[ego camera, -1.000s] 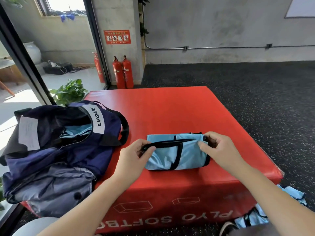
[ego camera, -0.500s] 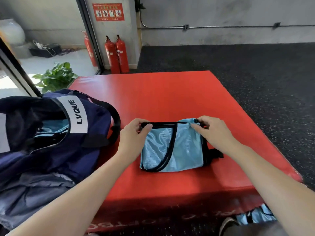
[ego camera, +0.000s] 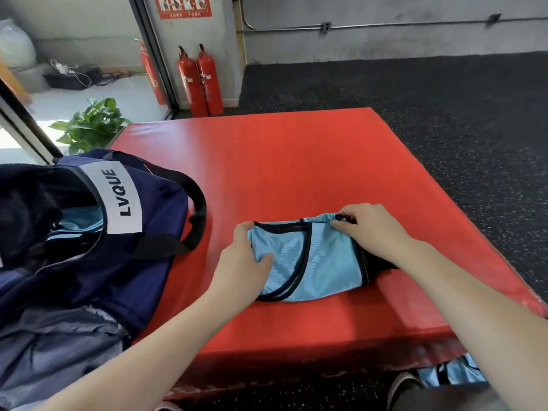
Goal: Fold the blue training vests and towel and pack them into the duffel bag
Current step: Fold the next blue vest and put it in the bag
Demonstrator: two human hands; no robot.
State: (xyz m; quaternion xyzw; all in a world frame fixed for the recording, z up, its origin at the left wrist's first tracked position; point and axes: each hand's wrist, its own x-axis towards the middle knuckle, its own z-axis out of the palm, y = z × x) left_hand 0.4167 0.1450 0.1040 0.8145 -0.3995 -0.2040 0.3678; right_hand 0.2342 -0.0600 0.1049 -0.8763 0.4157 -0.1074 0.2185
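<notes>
A red padded plyo box (ego camera: 296,161) stands on dark speckled floor (ego camera: 444,114). On its top lie a folded light-blue vest (ego camera: 326,259) near the front and a navy duffel bag (ego camera: 133,232) overhanging the left edge.

Two bare arms with no sleeves, left hand (ego camera: 241,266) and right hand (ego camera: 372,231) bare too, no rings, no watch

The folded vest (ego camera: 320,262) is light blue mesh cloth, finely ribbed, edged in black binding. The duffel bag (ego camera: 89,262) is navy woven cloth, matt, with a paler grey lining. The red box (ego camera: 296,161) has smooth, slightly glossy vinyl. The floor (ego camera: 444,108) is rough speckled black rubber.
</notes>
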